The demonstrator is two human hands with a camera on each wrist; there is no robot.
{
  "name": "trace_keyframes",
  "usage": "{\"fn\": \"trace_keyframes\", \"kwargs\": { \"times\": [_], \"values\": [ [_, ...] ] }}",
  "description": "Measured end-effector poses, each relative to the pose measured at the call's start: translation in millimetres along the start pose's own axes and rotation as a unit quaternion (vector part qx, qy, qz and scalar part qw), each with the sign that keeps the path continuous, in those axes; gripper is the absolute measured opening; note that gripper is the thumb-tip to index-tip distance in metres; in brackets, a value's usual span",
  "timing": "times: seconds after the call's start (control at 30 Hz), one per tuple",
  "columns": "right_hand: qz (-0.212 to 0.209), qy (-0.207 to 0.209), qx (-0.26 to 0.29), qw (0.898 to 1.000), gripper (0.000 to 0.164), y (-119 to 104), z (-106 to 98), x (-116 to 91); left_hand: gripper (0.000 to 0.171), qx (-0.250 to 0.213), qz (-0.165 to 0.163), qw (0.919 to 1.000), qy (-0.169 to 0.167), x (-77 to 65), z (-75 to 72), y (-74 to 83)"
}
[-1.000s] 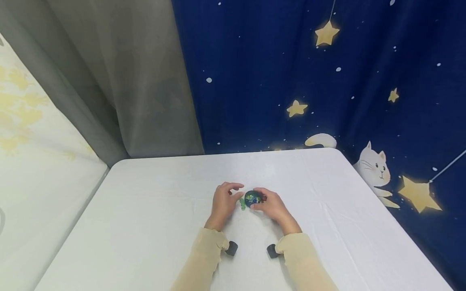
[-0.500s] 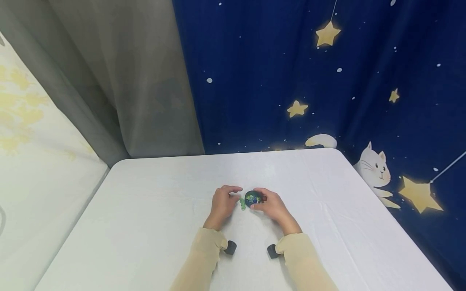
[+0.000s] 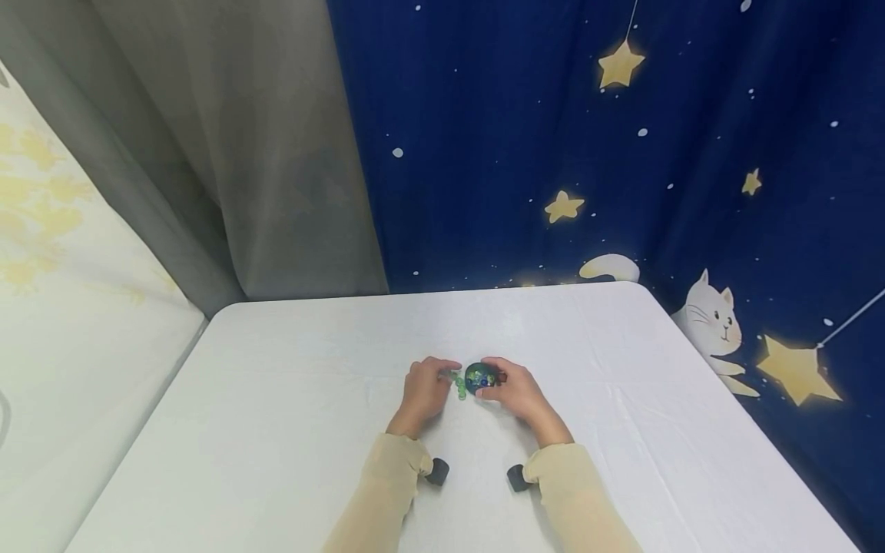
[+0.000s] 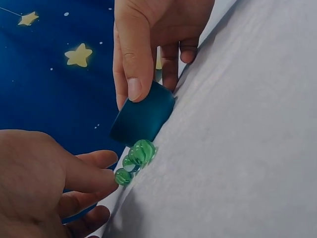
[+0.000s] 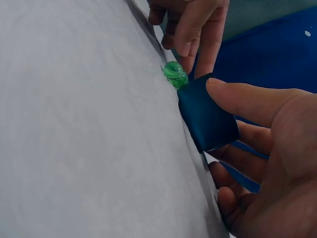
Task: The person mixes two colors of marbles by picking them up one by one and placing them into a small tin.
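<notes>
A small dark teal cup (image 3: 473, 390) stands on the white table, filled with blue and green marbles (image 3: 482, 375). My right hand (image 3: 517, 390) grips its side, thumb on the near wall and fingers behind, as the right wrist view (image 5: 297, 129) also shows. Several loose green marbles (image 3: 461, 389) lie just left of the cup; in the left wrist view green swirled marbles (image 4: 142, 151) line up beside its base. My left hand (image 3: 424, 390) is at these marbles with fingers loosely bent. Its thumb tip is against or just beside the nearest one (image 4: 123, 176); contact is unclear.
The table (image 3: 297, 430) has a white cover, with its far edge along a grey curtain (image 3: 297, 153) and a dark blue star-printed curtain (image 3: 484, 153). A black block (image 3: 439, 471) sits at the left cuff and another black block (image 3: 517, 478) at the right.
My left hand has dropped slightly toward the table and its thumb has drawn back, so another green marble shows by its fingertips. The right hand and cup stay in place.
</notes>
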State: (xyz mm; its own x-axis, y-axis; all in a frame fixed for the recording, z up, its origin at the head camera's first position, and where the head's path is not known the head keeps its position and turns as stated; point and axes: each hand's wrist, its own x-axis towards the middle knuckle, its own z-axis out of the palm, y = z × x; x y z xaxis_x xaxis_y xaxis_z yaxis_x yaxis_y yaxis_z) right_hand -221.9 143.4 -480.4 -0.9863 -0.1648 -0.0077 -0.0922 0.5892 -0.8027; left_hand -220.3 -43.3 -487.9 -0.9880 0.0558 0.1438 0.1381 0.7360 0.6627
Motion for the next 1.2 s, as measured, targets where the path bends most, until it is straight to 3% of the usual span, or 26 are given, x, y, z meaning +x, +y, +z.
{"fn": "trace_keyframes", "kwargs": {
  "times": [0.73,1.2],
  "values": [
    [0.005,0.001,0.008,1.0,0.057,-4.2,0.1,2.2,0.022,0.003,-0.003,1.0,0.002,1.4,-1.0,-3.6],
    [0.008,0.002,-0.001,1.0,0.057,-0.4,2.6,1.5,0.017,-0.042,-0.016,0.999,0.008,1.2,1.8,-9.9]
  ]
}}
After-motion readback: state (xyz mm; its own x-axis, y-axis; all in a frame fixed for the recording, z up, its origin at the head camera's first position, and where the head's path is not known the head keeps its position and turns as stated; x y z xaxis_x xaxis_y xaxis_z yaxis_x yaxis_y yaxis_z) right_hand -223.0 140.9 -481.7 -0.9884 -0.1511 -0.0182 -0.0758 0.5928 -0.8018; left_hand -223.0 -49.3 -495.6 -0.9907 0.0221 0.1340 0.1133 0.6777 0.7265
